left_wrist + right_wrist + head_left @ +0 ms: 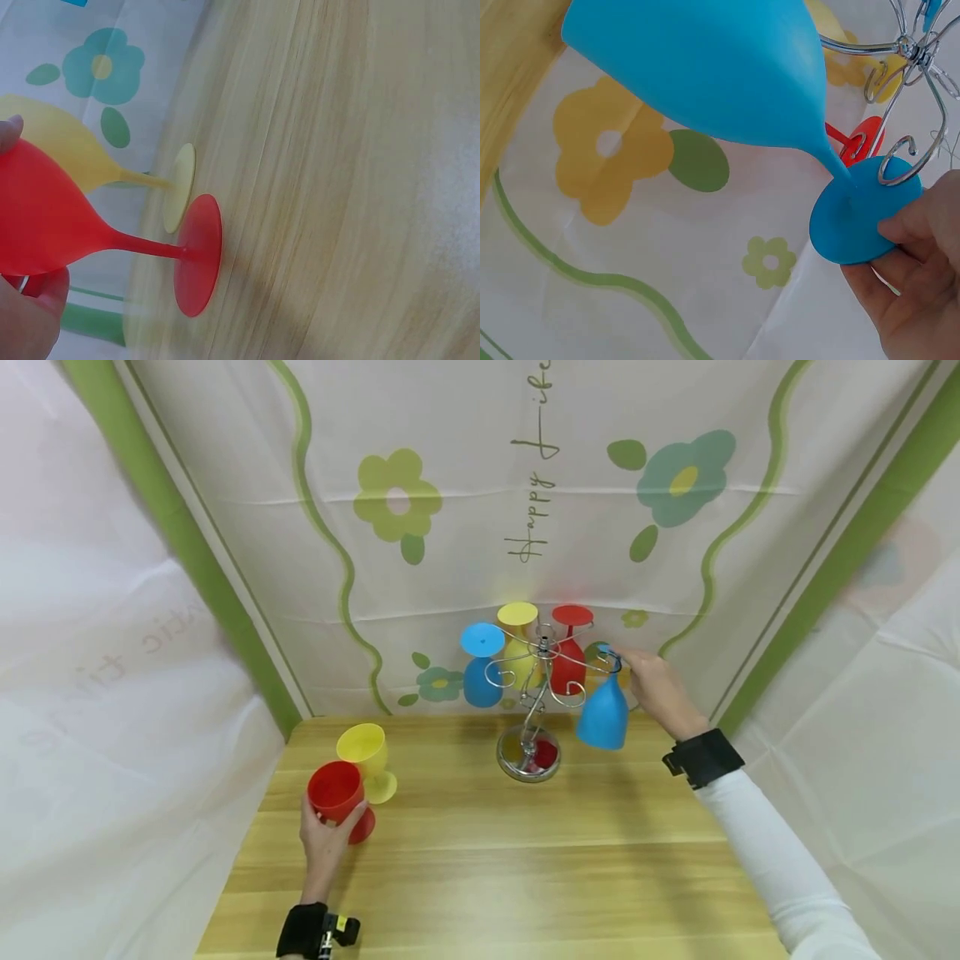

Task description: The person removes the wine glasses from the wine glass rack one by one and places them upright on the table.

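Note:
My right hand (660,689) pinches the foot of a blue wine goblet (604,717), which hangs bowl down at the right side of a metal goblet rack (544,649). In the right wrist view, the goblet's round foot (866,210) lies against a curled wire hook (901,161). At the left, my left hand (326,843) grips the bowl of a red goblet (337,792), held mouth up at the tabletop. Just behind it stands a yellow goblet (363,749), also mouth up. In the left wrist view, the red goblet's foot (199,255) is close to the yellow one's.
Upside down on the rack hang another blue goblet (482,681), a yellow goblet (518,614) and a red goblet (573,615). The rack's round base (513,770) stands toward the back of the wooden table (480,877). A flowered cloth (465,527) rises behind it.

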Tool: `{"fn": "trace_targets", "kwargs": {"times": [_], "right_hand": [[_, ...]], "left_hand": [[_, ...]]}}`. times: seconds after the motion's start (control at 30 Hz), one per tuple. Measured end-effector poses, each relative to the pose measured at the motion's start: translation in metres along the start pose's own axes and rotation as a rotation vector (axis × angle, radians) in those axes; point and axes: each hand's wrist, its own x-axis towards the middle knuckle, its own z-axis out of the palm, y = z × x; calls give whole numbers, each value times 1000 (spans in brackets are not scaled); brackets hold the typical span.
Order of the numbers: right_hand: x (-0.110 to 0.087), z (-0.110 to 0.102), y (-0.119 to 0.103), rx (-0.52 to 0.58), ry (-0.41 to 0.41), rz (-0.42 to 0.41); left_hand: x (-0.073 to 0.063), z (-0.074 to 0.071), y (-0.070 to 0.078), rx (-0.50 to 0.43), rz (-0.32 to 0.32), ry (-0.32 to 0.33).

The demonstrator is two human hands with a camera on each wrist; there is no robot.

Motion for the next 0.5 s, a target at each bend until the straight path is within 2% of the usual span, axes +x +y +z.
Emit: {"fn": "trace_targets", "kwargs": {"times": [0.3, 0.5], "right_hand": [[-19, -3, 13, 0, 15, 58], [-40, 0, 26, 29, -5, 147]], "left_hand": [[-1, -1, 2, -6, 5, 2], [-1, -1, 2, 7, 5, 0]]}}
